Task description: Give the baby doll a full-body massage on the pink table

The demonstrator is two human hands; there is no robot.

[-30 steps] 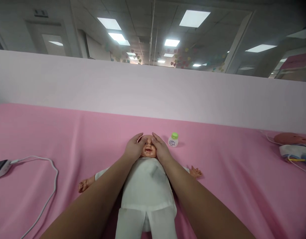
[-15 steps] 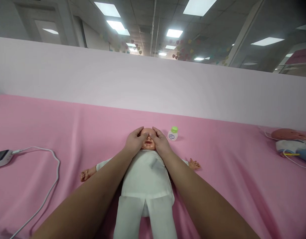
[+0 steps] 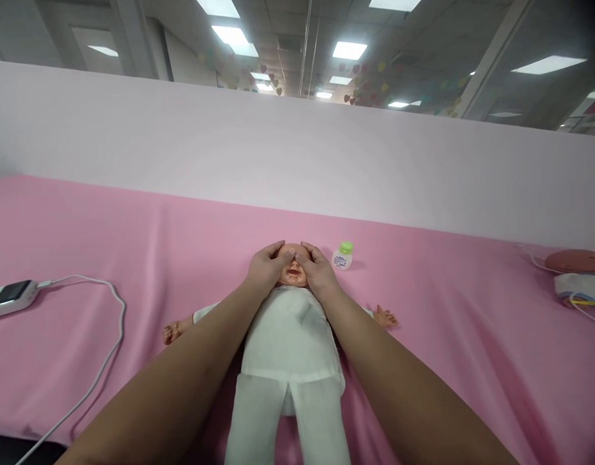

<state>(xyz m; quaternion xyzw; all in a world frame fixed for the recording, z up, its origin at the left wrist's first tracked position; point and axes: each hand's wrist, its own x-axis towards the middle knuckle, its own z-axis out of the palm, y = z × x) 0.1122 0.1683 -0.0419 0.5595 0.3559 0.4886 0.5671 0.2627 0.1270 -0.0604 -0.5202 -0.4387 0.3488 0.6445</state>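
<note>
A baby doll (image 3: 290,336) in a white top and white trousers lies on its back, arms spread, on a pink cloth. My left hand (image 3: 269,266) wraps round the left side of the doll's head, its thumb over the eye area. On the head's right side, my right hand (image 3: 318,268) is wrapped the same way, and the two thumbs nearly meet above the doll's nose. The doll's nose and open mouth show between my hands. Just right of my right hand stands a small clear bottle (image 3: 342,259) with a green cap.
A white device (image 3: 11,298) with a dark screen and a white cable (image 3: 120,323) lies at the left. At the far right is another doll-like figure (image 3: 575,261) with tubing. A white wall (image 3: 297,155) runs behind the pink cloth (image 3: 433,278).
The whole view has shifted slightly, so things sit a little higher and further right. My thumbs have moved slightly on the doll's face; both hands still hold its head.
</note>
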